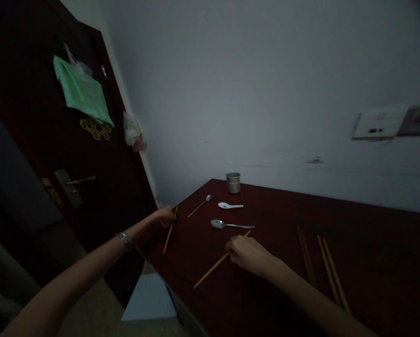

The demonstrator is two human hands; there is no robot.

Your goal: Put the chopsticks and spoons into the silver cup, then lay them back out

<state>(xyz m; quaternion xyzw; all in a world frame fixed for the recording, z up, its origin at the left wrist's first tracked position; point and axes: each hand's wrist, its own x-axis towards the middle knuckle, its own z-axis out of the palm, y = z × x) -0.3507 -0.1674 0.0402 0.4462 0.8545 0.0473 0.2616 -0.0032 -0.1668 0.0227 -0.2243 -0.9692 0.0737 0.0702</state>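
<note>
My left hand (165, 216) reaches to the table's left edge with its fingers closed on the top end of a wooden chopstick (168, 236) lying on the dark red table (266, 290). My right hand (247, 254) rests nearer the middle, fingers curled over a second chopstick (210, 271) that lies slanted under it. Just beyond my right hand lies a large metal spoon (229, 225). Farther back are a white ceramic spoon (230, 205) and a thin metal spoon (199, 206). A small metal cup (233, 182) stands near the wall.
Three more chopsticks (327, 269) lie on the table to the right. A dark door (55, 154) with a handle and a hanging green bag stands at the left. The white wall carries a socket plate (378, 124). A pale box (148, 299) sits on the floor.
</note>
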